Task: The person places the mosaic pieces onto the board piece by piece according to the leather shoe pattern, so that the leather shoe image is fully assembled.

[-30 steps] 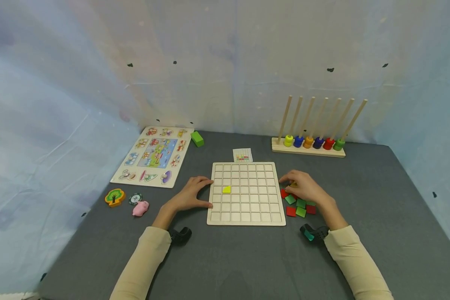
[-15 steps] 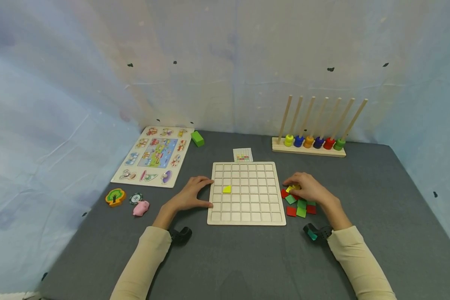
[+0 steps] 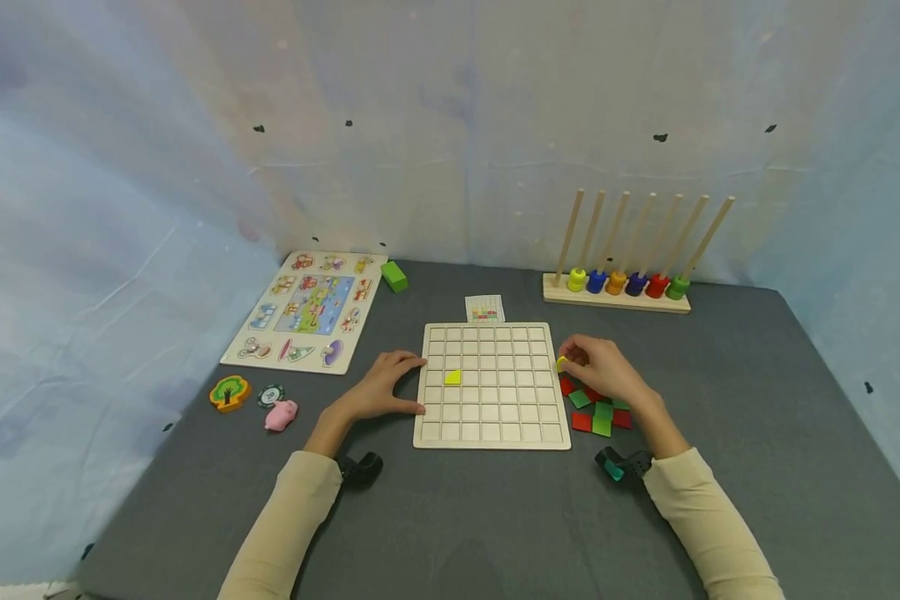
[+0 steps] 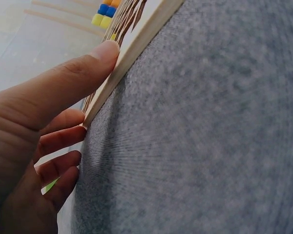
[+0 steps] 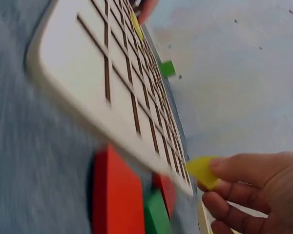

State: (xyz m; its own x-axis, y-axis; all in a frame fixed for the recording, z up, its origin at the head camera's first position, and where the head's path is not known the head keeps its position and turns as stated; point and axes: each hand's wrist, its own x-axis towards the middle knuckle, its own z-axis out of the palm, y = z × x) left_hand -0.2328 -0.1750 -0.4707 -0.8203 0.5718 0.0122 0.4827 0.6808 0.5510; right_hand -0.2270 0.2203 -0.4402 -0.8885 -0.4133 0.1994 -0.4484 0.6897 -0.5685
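A wooden grid board (image 3: 495, 444) lies flat on the dark table. One yellow tile (image 3: 453, 377), with a slanted corner, sits in a cell towards its left side. My left hand (image 3: 378, 387) touches the board's left edge with spread thumb and fingertips; in the left wrist view, the thumb (image 4: 100, 56) rests against the rim. Between thumb and fingers my right hand (image 3: 603, 367) pinches another yellow tile (image 5: 201, 170), raised beside the board's right edge. Under that hand lie loose red tiles (image 3: 582, 422) and green tiles (image 3: 602, 419), some partly hidden by it.
A small pattern card (image 3: 484, 308) touches the board's far edge. Back right stands a peg abacus (image 3: 615, 303) with coloured rings. To the left are a picture puzzle (image 3: 315, 304), a green block (image 3: 394, 277), a tree piece (image 3: 230, 393), a round chip (image 3: 272, 396) and a pink pig (image 3: 281, 416).
From over the loose tiles, my right hand has moved left and slightly away towards the board's right edge, carrying a yellow tile. My left hand stays at the board's left edge.
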